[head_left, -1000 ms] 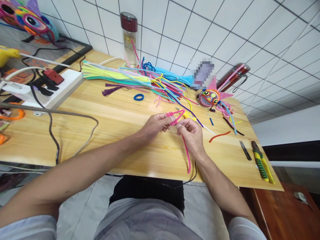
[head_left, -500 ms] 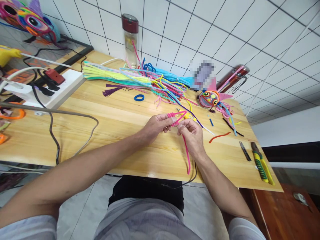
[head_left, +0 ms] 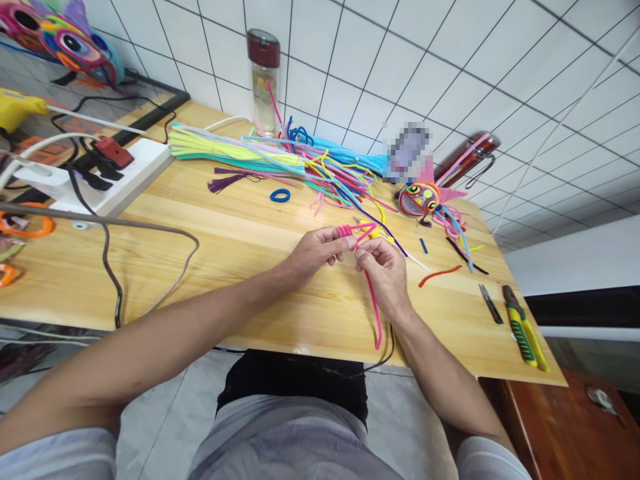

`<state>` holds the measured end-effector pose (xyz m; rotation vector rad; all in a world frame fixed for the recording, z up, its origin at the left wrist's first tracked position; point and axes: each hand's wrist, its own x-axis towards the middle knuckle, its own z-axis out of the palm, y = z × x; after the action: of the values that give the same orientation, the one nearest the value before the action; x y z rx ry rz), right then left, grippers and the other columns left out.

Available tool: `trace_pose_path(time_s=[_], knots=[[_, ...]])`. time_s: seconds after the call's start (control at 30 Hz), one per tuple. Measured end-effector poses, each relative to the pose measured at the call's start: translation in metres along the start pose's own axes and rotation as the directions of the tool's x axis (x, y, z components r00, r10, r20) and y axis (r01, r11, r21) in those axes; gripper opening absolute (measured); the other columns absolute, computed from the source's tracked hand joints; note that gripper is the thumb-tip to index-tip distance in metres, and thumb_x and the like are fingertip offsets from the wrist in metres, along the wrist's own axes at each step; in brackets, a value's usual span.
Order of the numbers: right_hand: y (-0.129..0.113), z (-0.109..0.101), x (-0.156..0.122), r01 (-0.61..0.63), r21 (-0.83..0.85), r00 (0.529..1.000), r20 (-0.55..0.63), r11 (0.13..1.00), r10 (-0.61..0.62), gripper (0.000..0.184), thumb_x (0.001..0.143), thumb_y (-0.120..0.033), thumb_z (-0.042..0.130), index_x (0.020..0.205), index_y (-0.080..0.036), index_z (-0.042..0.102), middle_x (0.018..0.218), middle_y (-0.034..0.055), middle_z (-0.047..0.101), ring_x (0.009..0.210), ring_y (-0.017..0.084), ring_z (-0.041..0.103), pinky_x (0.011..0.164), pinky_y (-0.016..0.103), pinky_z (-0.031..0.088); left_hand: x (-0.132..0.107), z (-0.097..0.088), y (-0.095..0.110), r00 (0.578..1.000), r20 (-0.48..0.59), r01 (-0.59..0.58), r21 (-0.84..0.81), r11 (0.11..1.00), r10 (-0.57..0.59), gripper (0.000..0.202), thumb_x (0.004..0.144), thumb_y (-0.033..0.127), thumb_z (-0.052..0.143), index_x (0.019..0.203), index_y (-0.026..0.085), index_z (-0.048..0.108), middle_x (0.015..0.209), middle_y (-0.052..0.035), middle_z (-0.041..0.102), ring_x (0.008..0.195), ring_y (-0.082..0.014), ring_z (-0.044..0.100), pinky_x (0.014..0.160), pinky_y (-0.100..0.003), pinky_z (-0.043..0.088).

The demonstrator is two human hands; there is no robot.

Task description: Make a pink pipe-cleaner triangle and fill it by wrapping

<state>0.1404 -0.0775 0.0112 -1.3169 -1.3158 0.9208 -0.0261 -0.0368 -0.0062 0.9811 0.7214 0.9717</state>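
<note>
Between my hands is a bright pink pipe cleaner (head_left: pixel 372 303), bent into a pointed loop, with wound turns beside my left fingers. My left hand (head_left: pixel 323 250) is closed on the wound part, thumb pressed over it. My right hand (head_left: pixel 385 270) pinches the pipe cleaner close by, and its free end hangs down below toward the table's front edge. Just behind the loop lies a yellow-handled tool (head_left: pixel 383 235), partly hidden by the pink loop and my right hand.
Bundled pipe cleaners (head_left: pixel 235 152) lie along the wall near a bottle (head_left: pixel 263 80). A blue ring (head_left: pixel 280 195) sits left of them. At right are a decorated mask-like figure (head_left: pixel 419 199), snips (head_left: pixel 491 305) and pliers (head_left: pixel 523 327). A power strip (head_left: pixel 130 180) with cables stands left.
My left thumb and fingers have shifted slightly over the wound pink turns. My right hand holds almost the same place, and the camera view has moved a little.
</note>
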Motion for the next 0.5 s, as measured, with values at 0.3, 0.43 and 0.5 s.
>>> trace_pose_path(time_s=[0.3, 0.43, 0.5], knots=[[0.002, -0.0006, -0.0002, 0.007, 0.0, 1.0, 0.025, 1.0, -0.007, 0.018, 0.08, -0.039, 0.079, 0.082, -0.025, 0.068, 0.068, -0.003, 0.065, 0.06, 0.014, 0.055, 0.06, 0.029, 0.048, 0.003, -0.0005, -0.0023, 1.0, -0.014, 0.026, -0.055, 0.998, -0.027, 0.034, 0.074, 0.046, 0.09, 0.078, 0.016, 0.073, 0.069, -0.0003, 0.063, 0.065, -0.01, 0.052, 0.063, -0.026, 0.037], [0.003, -0.0012, -0.0003, 0.025, -0.016, 0.999, 0.034, 1.0, -0.025, 0.021, 0.081, -0.041, 0.081, 0.083, -0.025, 0.068, 0.072, -0.0024, 0.067, 0.062, 0.014, 0.056, 0.062, 0.03, 0.049, 0.0046, -0.0013, -0.0029, 0.998, -0.002, 0.061, -0.115, 0.991, -0.062, 0.028, 0.077, 0.038, 0.089, 0.078, 0.016, 0.073, 0.069, -0.0007, 0.063, 0.064, -0.0101, 0.053, 0.062, -0.025, 0.038], [0.0034, -0.0019, -0.0005, 0.031, -0.027, 0.999, 0.036, 0.999, -0.03, 0.022, 0.082, -0.042, 0.082, 0.083, -0.024, 0.068, 0.073, -0.0019, 0.068, 0.063, 0.014, 0.057, 0.063, 0.03, 0.05, 0.0049, -0.0016, -0.0028, 0.997, 0.011, 0.076, -0.145, 0.987, -0.075, 0.027, 0.076, 0.036, 0.089, 0.077, 0.015, 0.072, 0.069, -0.0006, 0.062, 0.064, -0.0099, 0.053, 0.061, -0.024, 0.037]])
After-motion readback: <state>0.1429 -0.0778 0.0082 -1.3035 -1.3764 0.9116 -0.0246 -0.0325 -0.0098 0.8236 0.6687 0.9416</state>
